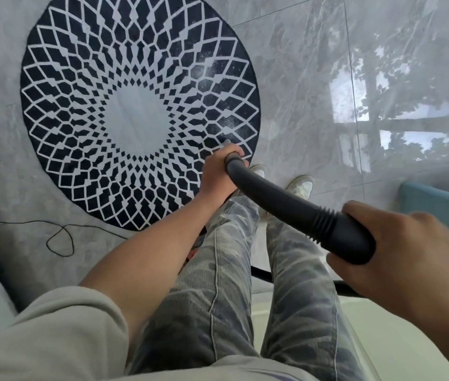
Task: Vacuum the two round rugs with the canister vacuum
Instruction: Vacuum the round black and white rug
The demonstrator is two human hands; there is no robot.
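A grey tiled floor (300, 92) carried a round black-and-white rug (135, 114) at upper left. A black vacuum hose (273, 199) crossed centre right, the right grip (405, 243) wrapped round its near end, the left grip (218, 171) round its far end over the rug's edge.

round rug (135, 105) on floor (300, 78), upper left | cord (47, 243) on floor below rug | shoes (300, 185) right of rug's lower edge | vacuum tube (286, 210) slanting centre to right, above shoes

Left hand (219, 171) gripping the far end of the black vacuum wand (295, 209), right hand (399, 248) holding its near grip, nozzle over the patterned round rug (86, 86), grey tile floor (314, 78), black cord (61, 237)
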